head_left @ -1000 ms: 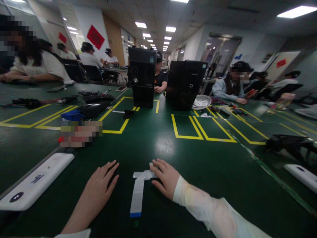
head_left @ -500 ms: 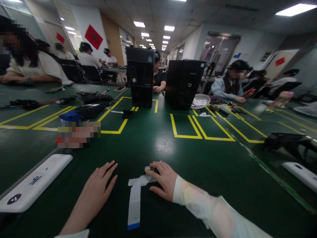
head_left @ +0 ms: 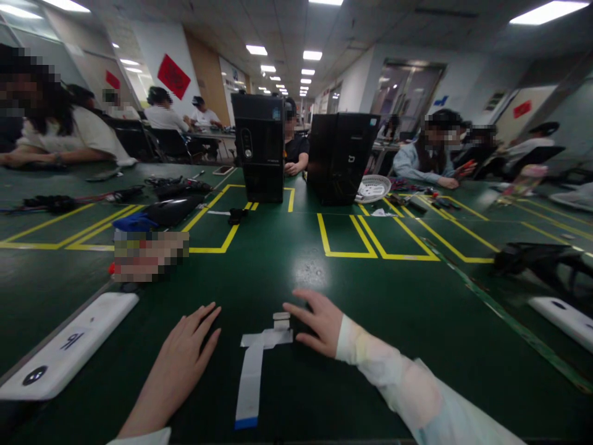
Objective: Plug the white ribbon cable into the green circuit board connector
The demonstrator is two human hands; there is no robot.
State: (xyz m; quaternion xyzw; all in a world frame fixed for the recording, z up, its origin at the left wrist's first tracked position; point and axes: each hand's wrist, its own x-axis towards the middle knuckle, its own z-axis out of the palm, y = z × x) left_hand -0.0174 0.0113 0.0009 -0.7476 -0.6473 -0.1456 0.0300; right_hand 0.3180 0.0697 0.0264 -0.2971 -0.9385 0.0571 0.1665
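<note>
A flat white ribbon cable [head_left: 250,377] with a blue end lies on the green table, folded into a bent shape. Its upper end [head_left: 281,320] shows a small pale piece, possibly a connector, just left of my right hand's fingertips. My right hand [head_left: 319,321] hovers or rests beside that end, fingers spread and nothing in them; whether a fingertip touches the cable I cannot tell. To the cable's left, my left hand [head_left: 185,346] lies palm down with its fingers stretched out, apart from the cable and holding nothing.
Two black computer towers [head_left: 259,148] [head_left: 343,157] stand at the far side, with a white basket [head_left: 373,188] beside them. White devices [head_left: 69,349] [head_left: 563,321] lie left and right. Cables, a black pouch-like item [head_left: 176,210] and yellow tape outlines [head_left: 349,254] are farther off. Several people sit around.
My right hand has moved right and slightly away from me, off the cable's upper end, which is now uncovered. My left hand stays nearly still.
</note>
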